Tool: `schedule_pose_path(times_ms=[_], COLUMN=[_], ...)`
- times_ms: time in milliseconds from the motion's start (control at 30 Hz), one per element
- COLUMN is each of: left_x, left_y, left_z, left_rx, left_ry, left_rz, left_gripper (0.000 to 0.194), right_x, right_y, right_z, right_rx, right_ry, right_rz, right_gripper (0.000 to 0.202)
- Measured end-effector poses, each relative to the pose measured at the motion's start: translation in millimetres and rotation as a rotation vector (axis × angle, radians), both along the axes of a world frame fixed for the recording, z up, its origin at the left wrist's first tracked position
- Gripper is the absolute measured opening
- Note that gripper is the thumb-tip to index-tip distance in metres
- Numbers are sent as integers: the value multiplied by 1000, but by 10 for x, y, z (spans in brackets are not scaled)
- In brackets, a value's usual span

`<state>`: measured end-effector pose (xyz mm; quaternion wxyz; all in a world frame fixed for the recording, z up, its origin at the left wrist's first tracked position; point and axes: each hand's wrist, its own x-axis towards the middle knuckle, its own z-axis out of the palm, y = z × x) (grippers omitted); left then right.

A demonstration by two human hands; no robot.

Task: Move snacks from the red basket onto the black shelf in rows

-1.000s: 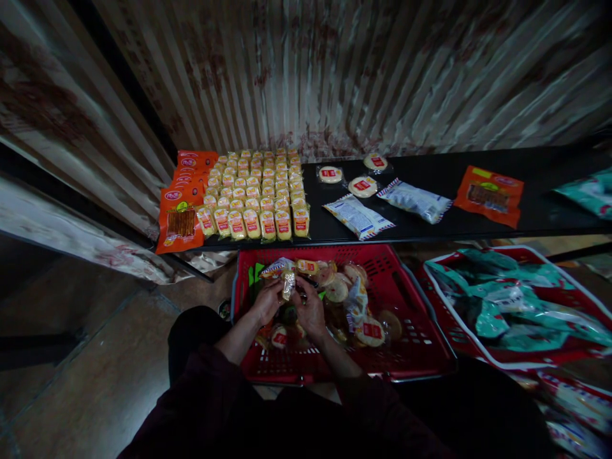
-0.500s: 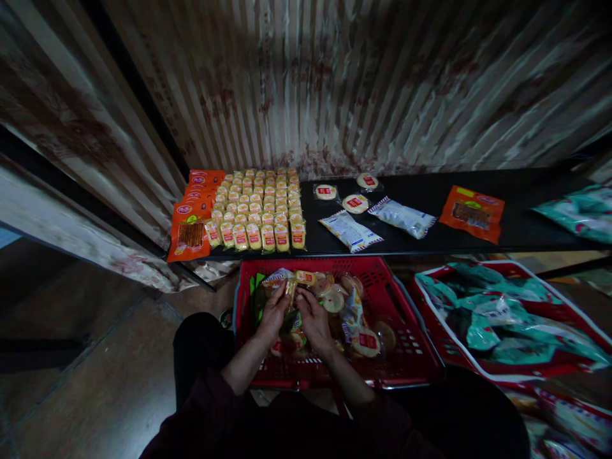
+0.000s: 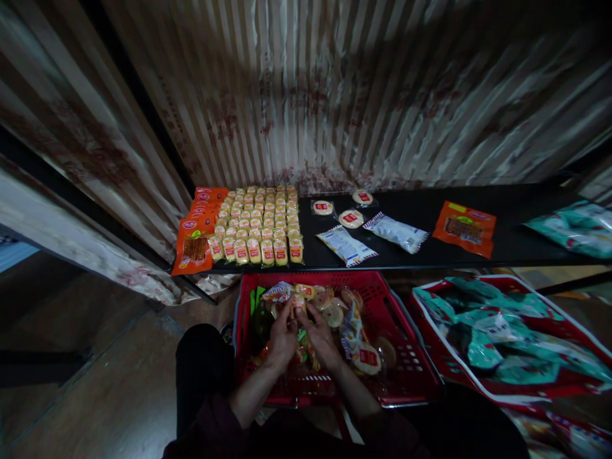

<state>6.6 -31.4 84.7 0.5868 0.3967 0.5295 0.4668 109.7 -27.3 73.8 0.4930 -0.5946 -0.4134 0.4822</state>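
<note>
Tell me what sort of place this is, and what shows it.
Probably a small shop or snack stockroom: wrapped snacks sit in tight rows on a black shelf, and a red basket below it holds more packets.

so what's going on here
A person holds a small wrapped snack between the left hand and right hand, over a red basket of mixed packets. On the black shelf behind it, similar-looking snacks stand in close rows, beside overlapping orange packets. Other packets lie spread out farther right. Teal packets lie in another basket at the right.
</note>
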Motion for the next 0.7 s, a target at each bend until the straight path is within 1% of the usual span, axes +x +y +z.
schedule_pose_path(times_ms=[100, 233, 300, 433, 500, 567, 633, 700], left_x=[35, 112, 146, 181, 180, 166, 141, 107], left_y=[47, 153, 225, 362, 412, 444, 455, 440], left_z=[40, 139, 181, 212, 196, 155, 86, -13], left_rx=[12, 41, 62, 55, 62, 62, 64, 32], left_ry=[36, 32, 39, 78, 175, 259, 309, 357], left_rz=[21, 41, 32, -1, -24, -25, -28, -19], left_gripper=[48, 45, 43, 42, 43, 44, 43, 42], right_x=[23, 67, 106, 187, 216, 236, 243, 235], right_y=[27, 142, 224, 347, 375, 386, 380, 347], right_z=[11, 4, -13, -17, -1, 5, -22, -92], right_rx=[36, 62, 76, 64, 49, 50, 59, 51], right_ry=[39, -15, -20, 12, 3, -4, -22, -76], right_rz=[24, -60, -95, -83, -73, -33, 21, 72], right_gripper=[47, 49, 51, 52, 51, 49, 48, 47])
